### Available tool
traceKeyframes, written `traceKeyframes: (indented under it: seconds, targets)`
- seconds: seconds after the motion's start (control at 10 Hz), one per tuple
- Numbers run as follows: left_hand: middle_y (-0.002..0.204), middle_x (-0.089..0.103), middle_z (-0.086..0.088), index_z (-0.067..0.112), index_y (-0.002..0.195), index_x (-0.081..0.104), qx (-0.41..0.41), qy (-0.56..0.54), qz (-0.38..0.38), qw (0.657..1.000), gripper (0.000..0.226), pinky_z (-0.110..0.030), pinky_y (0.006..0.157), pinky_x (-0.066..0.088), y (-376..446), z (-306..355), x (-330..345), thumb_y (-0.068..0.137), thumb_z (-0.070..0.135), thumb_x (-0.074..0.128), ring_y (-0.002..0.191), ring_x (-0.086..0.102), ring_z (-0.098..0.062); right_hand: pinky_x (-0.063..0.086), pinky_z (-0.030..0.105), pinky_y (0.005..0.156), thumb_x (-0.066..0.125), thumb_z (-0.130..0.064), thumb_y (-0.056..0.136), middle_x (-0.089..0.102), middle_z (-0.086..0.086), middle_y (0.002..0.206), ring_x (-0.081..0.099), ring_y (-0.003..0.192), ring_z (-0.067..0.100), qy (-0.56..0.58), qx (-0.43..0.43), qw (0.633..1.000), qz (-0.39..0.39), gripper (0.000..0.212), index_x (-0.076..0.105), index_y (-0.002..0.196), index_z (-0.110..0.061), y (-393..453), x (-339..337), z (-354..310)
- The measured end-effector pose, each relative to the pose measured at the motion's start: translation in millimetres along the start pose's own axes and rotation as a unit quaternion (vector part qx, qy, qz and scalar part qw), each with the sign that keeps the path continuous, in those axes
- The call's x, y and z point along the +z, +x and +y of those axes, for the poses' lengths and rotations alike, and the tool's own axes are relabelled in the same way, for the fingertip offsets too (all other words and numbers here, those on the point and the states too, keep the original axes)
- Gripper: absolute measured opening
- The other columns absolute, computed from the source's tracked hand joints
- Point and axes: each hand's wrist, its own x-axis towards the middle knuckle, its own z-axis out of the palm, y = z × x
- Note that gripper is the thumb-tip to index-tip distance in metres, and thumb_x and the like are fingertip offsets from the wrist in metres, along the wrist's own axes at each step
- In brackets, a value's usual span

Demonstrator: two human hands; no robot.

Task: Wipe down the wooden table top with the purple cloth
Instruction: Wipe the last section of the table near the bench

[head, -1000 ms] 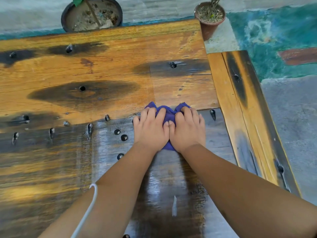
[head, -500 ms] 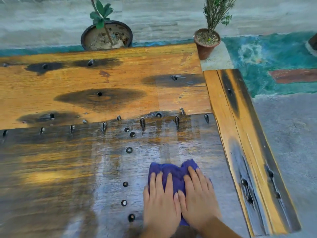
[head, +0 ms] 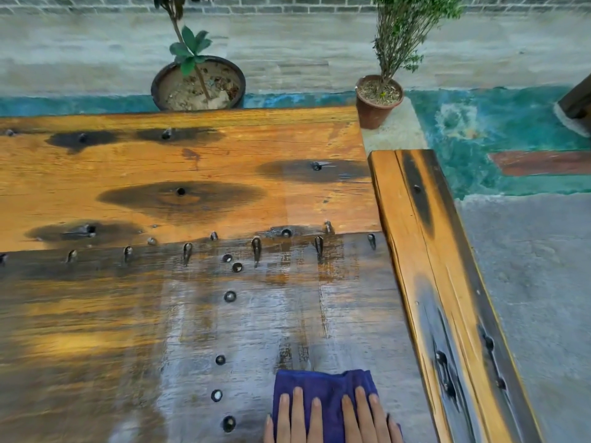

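The purple cloth lies bunched on the wooden table top at the bottom edge of the head view, near the table's right side. My left hand and my right hand press flat on it side by side, fingers straight and pointing away from me. Only the fingers show; the palms are cut off by the frame. The dark near part of the table looks wet and shiny, the far part is orange with dark burn marks.
A wooden bench runs along the table's right side, with grey floor beyond. Two potted plants stand past the far edge: a large dark pot and a small brown pot. Metal studs and holes dot the table.
Both hands have dragged the cloth toward me, from the table's middle seam down to the near part. The view has tilted up, showing more of the wall and plants.
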Motion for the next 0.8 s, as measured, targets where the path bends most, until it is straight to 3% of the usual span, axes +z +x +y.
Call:
traceKeyframes:
  seconds: [0.1,0.2,0.3,0.4,0.5,0.6,0.7,0.8]
  targets:
    - [0.153,0.036,-0.012,0.022,0.132,0.051,0.039,-0.044,-0.013,0.998,0.062,-0.051,0.106,0.029,9.6,20.8,-9.8,0.080,0.056,0.049,0.146,0.022,-0.030,0.030,0.049,0.104,0.038,-0.045,0.089,0.019,0.011,0.160,0.028,0.143,0.030,-0.018,-0.079,0.995,-0.066,0.052,0.054,0.129,-0.016,21.5,1.8,25.5]
    - [0.151,0.039,-0.013,0.018,0.136,0.047,-0.044,-0.075,0.041,0.995,0.060,-0.048,0.109,0.022,62.9,9.5,-27.6,0.086,0.048,0.032,0.149,0.013,-0.026,0.035,0.047,0.094,0.026,-0.045,0.092,0.004,0.006,0.163,0.028,0.141,0.028,0.007,-0.062,0.990,-0.127,0.060,0.039,0.141,-0.012,64.7,-0.6,33.9]
    - [0.154,0.030,-0.014,0.016,0.138,0.046,-0.067,-0.057,-0.003,0.996,0.066,-0.047,0.115,0.010,94.4,15.5,-39.1,0.079,0.046,0.041,0.145,0.020,-0.029,0.031,0.047,0.097,0.033,-0.047,0.089,0.011,0.004,0.161,0.004,0.149,0.022,0.008,-0.067,0.989,-0.132,0.072,0.021,0.151,-0.014,108.0,2.8,29.4]
    - [0.152,0.037,-0.017,0.013,0.139,0.052,-0.075,-0.049,0.031,0.995,0.070,-0.049,0.113,0.012,137.8,5.8,-39.6,0.078,0.045,0.044,0.139,0.033,-0.032,0.024,0.045,0.103,0.043,-0.047,0.079,0.036,0.009,0.152,0.019,0.145,0.024,-0.002,-0.055,0.984,-0.167,0.074,0.044,0.142,-0.008,155.4,0.6,25.7]
    - [0.154,0.033,-0.015,0.013,0.143,0.047,-0.067,-0.043,0.000,0.997,0.066,-0.049,0.111,0.015,181.5,0.3,-55.9,0.086,0.044,0.039,0.141,0.034,-0.032,0.010,0.041,0.110,0.035,-0.045,0.086,0.030,0.010,0.155,0.019,0.144,0.023,-0.033,-0.063,0.983,-0.168,0.071,0.032,0.148,-0.009,202.5,-1.6,19.0]
    - [0.157,0.027,-0.014,0.013,0.148,0.038,-0.077,-0.058,0.038,0.995,0.063,-0.051,0.111,0.017,241.9,-11.6,-71.1,0.092,0.042,0.033,0.144,0.028,-0.032,0.000,0.041,0.117,0.023,-0.046,0.093,0.009,0.007,0.161,-0.001,0.147,0.021,-0.022,-0.069,0.988,-0.136,0.069,0.008,0.152,-0.012,263.6,1.6,13.4]
    - [0.160,0.016,-0.016,0.015,0.153,0.026,-0.088,-0.042,0.064,0.993,0.064,-0.050,0.119,0.009,311.0,-25.5,-91.6,0.095,0.041,0.023,0.148,0.014,-0.032,-0.003,0.044,0.119,0.011,-0.048,0.095,-0.010,0.004,0.162,-0.016,0.147,0.020,-0.010,-0.066,0.988,-0.142,0.068,-0.010,0.152,-0.018,337.6,4.8,4.7]
    - [0.163,0.005,-0.013,0.020,0.155,0.013,-0.096,-0.037,0.076,0.992,0.065,-0.048,0.119,0.002,386.9,-44.5,-115.7,0.095,0.044,0.018,0.149,0.001,-0.031,0.004,0.046,0.119,0.011,-0.049,0.094,-0.003,0.006,0.163,-0.006,0.148,0.023,-0.017,-0.059,0.992,-0.108,0.068,-0.002,0.154,-0.019,418.4,7.5,-8.1]
